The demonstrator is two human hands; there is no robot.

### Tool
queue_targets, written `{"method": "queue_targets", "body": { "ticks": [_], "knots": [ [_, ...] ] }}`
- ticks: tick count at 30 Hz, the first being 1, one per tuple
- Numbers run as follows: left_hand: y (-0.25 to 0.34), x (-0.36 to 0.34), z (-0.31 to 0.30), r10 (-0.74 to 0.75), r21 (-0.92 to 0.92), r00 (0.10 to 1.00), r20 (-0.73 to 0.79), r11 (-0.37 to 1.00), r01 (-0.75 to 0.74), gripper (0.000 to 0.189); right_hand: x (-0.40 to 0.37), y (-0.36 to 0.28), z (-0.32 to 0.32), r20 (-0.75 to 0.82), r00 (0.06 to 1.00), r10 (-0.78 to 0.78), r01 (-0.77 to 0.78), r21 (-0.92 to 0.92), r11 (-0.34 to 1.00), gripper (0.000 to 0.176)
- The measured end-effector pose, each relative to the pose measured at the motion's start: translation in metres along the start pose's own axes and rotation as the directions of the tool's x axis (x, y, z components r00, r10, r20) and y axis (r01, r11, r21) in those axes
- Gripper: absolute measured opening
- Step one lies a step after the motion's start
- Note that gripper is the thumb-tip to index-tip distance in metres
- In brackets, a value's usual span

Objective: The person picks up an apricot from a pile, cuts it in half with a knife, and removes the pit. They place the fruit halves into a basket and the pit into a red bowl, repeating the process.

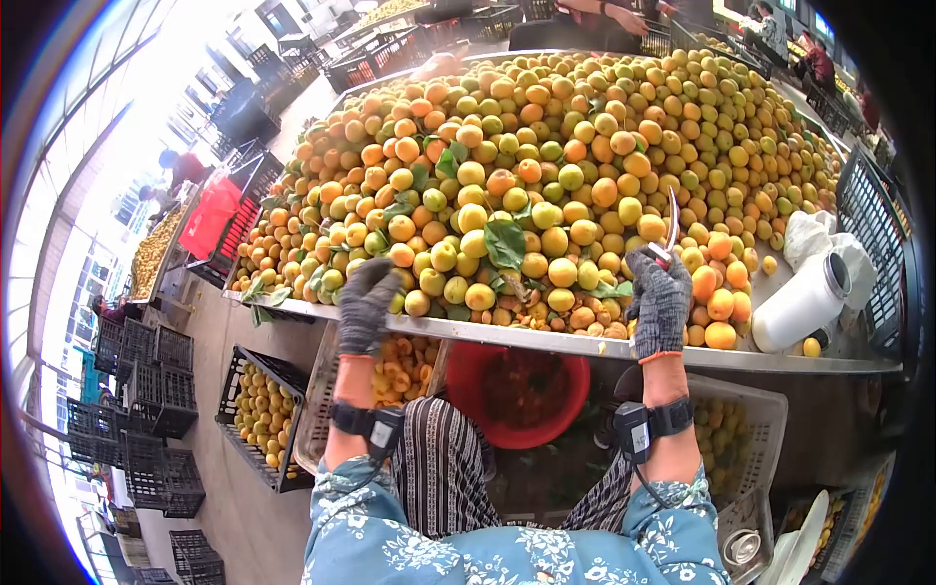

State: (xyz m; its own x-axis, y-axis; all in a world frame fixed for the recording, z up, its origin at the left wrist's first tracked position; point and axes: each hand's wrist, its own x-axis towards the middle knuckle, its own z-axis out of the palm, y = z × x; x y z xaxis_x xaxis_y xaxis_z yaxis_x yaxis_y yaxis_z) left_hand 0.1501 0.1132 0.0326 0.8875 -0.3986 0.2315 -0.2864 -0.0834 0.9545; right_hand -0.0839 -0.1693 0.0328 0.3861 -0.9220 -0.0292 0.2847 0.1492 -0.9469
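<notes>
My left hand (367, 307), in a grey knit glove, is at the front edge of a large heap of apricots (507, 180). Its fingers are loosely curled, thumb apart, and I see no fruit in them. In the matching glove, my right hand (660, 302) grips a small knife (673, 219) whose thin curved blade points up over the fruit. Green leaves (504, 244) lie among the yellow-orange apricots. Between my hands, split and browned pieces (534, 314) lie along the metal table rim (487, 331).
Below the table are a red tub (575, 414), a crate of apricot halves (314, 419) and a black crate (234, 400) of whole ones. A white container (795, 312) lies tipped on the table's right. Black crates (161, 380) stand stacked at left. Other people work at the back.
</notes>
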Motion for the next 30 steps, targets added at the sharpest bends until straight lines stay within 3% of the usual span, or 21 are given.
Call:
{"method": "queue_targets", "body": {
  "ticks": [5, 7, 9, 10, 11, 14, 15, 17, 18, 20, 27, 30],
  "knots": [
    [0.033, 0.020, 0.097, 0.041, -0.043, 0.951, 0.307, 0.999, -0.029, 0.021, 0.002, 0.007, -0.005, 0.004, 0.997, 0.077, -0.077, 0.045, 0.996, 0.019],
    [0.022, 0.039, 0.146, 0.159, -0.047, 0.909, 0.385, 0.987, -0.153, 0.022, -0.005, 0.001, -0.004, -0.012, 0.994, 0.105, -0.105, 0.036, 0.994, 0.018],
    [0.012, 0.056, 0.175, 0.083, -0.146, 0.941, 0.328, 0.989, -0.036, 0.023, -0.009, -0.001, -0.006, 0.037, 0.987, 0.158, -0.160, 0.062, 0.985, 0.017],
    [0.006, 0.068, 0.182, 0.147, -0.028, 0.948, 0.281, 0.989, -0.145, 0.021, -0.007, 0.002, -0.008, 0.038, 0.989, 0.146, -0.148, 0.054, 0.987, 0.017],
    [-0.005, 0.084, 0.190, 0.185, -0.022, 0.957, 0.225, 0.983, -0.185, 0.021, -0.007, 0.003, -0.008, 0.038, 0.990, 0.137, -0.138, 0.044, 0.989, 0.017],
    [-0.011, 0.123, 0.194, 0.184, 0.144, 0.981, 0.054, 0.971, -0.190, 0.022, -0.013, -0.007, -0.008, 0.035, 0.979, 0.199, -0.200, 0.038, 0.979, 0.017],
    [-0.021, 0.139, 0.191, 0.215, 0.191, 0.974, 0.069, 0.956, -0.224, 0.027, -0.013, -0.007, -0.009, 0.052, 0.977, 0.205, -0.206, 0.010, 0.979, 0.015],
    [-0.005, 0.147, 0.189, 0.250, 0.622, 0.959, 0.131, 0.733, -0.276, 0.031, -0.013, 0.001, -0.009, 0.074, 0.983, 0.165, -0.164, -0.021, 0.986, 0.016],
    [-0.006, 0.154, 0.194, 0.250, 0.622, 0.959, 0.132, 0.732, -0.277, 0.031, -0.013, 0.003, -0.009, 0.097, 0.987, 0.127, -0.122, -0.053, 0.991, 0.018],
    [-0.008, 0.162, 0.203, 0.142, 0.781, 0.933, 0.330, 0.513, -0.355, 0.034, -0.014, 0.001, -0.011, 0.105, 0.984, 0.145, -0.141, -0.044, 0.989, 0.018],
    [-0.001, 0.152, 0.190, 0.144, 0.880, 0.955, 0.259, 0.372, -0.294, 0.041, -0.016, 0.000, -0.010, 0.101, 0.983, 0.153, -0.148, -0.053, 0.987, 0.016],
    [-0.005, 0.150, 0.179, 0.195, 0.842, 0.937, 0.290, 0.413, -0.346, 0.046, -0.015, 0.000, -0.006, 0.091, 0.982, 0.166, -0.162, -0.051, 0.986, 0.015]
  ]
}}
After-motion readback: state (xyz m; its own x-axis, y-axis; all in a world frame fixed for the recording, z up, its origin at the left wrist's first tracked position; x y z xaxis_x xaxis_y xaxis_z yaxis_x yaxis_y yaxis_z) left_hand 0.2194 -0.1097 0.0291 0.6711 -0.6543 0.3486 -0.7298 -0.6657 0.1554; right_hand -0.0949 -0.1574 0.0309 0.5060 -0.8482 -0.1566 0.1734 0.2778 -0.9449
